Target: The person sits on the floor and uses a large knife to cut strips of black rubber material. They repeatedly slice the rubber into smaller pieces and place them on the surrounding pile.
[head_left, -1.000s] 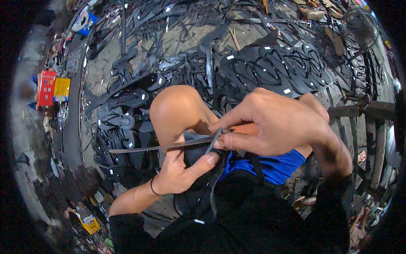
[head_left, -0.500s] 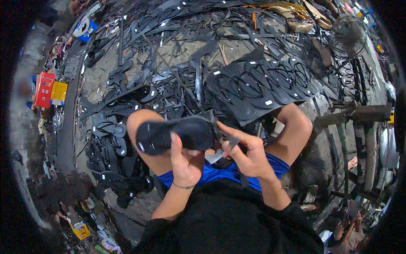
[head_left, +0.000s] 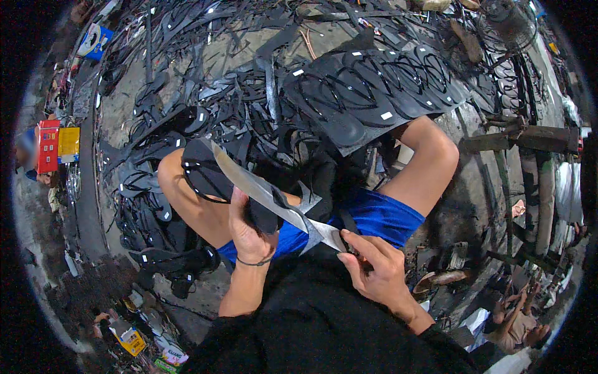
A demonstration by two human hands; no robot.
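Observation:
My left hand (head_left: 248, 235) is closed around a black flip-flop (head_left: 208, 171), thumb on the near side. The flip-flop is tilted over my left thigh, with its shiny strap facing left. Along its right side a long, curved grey rubber strip (head_left: 252, 185) runs down to the knife; I cannot tell whether it is still joined to the sole. In my right hand (head_left: 381, 268) is a knife (head_left: 328, 235), its pale blade pointing left and touching the jagged grey rubber at the strip's lower end. My fingers mostly hide the handle.
Beyond my knees, a dark sheet (head_left: 349, 146) bears a row of black flip-flops (head_left: 389, 93). More flip-flops (head_left: 152, 206) are piled by my left leg. Black rubber scraps (head_left: 249, 87) litter the floor ahead. At right stands a wooden frame (head_left: 529, 138); a red box (head_left: 47, 146) is far left.
The flip-flop has turned from lying flat to tilted, and the curved grey strip now shows. My right hand has moved down with the knife, whose blade is now plainly visible. The view has shifted.

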